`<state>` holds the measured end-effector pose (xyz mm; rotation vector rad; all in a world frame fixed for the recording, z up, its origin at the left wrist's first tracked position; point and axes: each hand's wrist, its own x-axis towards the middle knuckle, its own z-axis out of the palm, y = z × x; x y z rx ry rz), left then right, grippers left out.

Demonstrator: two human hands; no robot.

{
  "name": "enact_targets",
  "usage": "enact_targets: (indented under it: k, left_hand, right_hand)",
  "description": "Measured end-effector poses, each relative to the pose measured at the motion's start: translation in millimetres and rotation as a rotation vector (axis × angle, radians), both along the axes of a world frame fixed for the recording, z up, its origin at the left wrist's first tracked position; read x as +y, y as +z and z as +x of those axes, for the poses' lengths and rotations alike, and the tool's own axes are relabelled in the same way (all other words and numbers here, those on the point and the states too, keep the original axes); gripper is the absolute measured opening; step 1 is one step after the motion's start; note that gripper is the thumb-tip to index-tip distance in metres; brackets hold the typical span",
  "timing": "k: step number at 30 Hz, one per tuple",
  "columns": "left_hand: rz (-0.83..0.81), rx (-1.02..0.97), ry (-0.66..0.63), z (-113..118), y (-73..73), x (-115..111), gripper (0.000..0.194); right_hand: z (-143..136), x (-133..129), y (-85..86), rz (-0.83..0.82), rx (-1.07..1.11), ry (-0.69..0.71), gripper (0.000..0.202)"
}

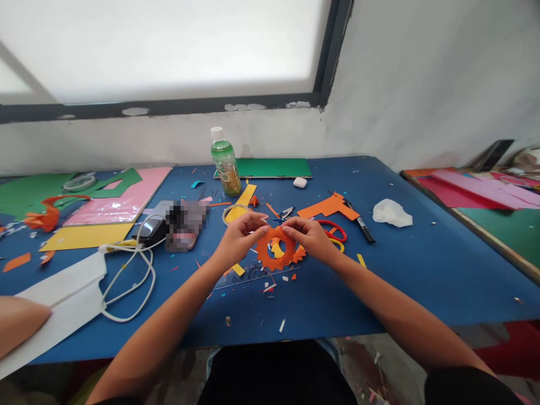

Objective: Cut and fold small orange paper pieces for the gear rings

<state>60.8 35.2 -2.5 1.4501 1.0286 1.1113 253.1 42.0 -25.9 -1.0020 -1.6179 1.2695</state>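
Between my two hands is an orange paper ring (265, 256) with a zigzag outer edge and a round hole. My left hand (242, 236) pinches its upper left edge, and my right hand (310, 235) pinches the upper right. Yellow and orange paper scraps (276, 248) show through the hole. Beside my right hand lie scissors (342, 233) with red and yellow handles, partly hidden by it. A roll of tape (236, 214) rests just beyond my left hand. Under the ring, a clear ruler (253, 275) lies on the blue table (413, 270).
A green-labelled bottle (226, 163) stands at the back. Orange cut paper (327, 206) and a black marker (365, 229) lie to the right, near crumpled white tissue (392, 212). On the left are a white cable (147, 281), coloured sheets (113, 205) and another person's arm (21, 323).
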Motion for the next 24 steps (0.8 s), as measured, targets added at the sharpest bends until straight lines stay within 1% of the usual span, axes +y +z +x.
enact_targets:
  k: [4,9,12,18,21,24]
  left_hand:
    - [-0.027,0.014,-0.045,2.0,-3.4,-0.7,0.03]
    - [-0.012,0.022,-0.076,4.6,-8.0,-2.8,0.028]
    - [0.005,-0.005,-0.041,5.4,-8.5,-2.6,0.025]
    - [0.004,-0.092,0.083,3.4,-2.9,2.0,0.024]
    - [-0.011,-0.114,0.146,3.0,-3.0,4.5,0.027]
    - [-0.043,-0.111,0.176,3.7,-5.4,5.6,0.031]
  right_hand:
    - [-1.2,-3.2,3.3,0.016,-0.021,0.012,0.025]
    - [-3.2,-5.7,6.4,0.021,-0.026,0.036,0.024]
    - [-3.0,-5.4,6.8,0.038,-0.033,0.008,0.022]
    - [-0.5,-0.2,3.9,0.04,-0.045,-0.042,0.023]
    - [-0.2,1.8,2.5,0.029,-0.033,-0.051,0.025]
    - [-0.1,1.9,2.2,0.039,-0.037,-0.049,0.025]
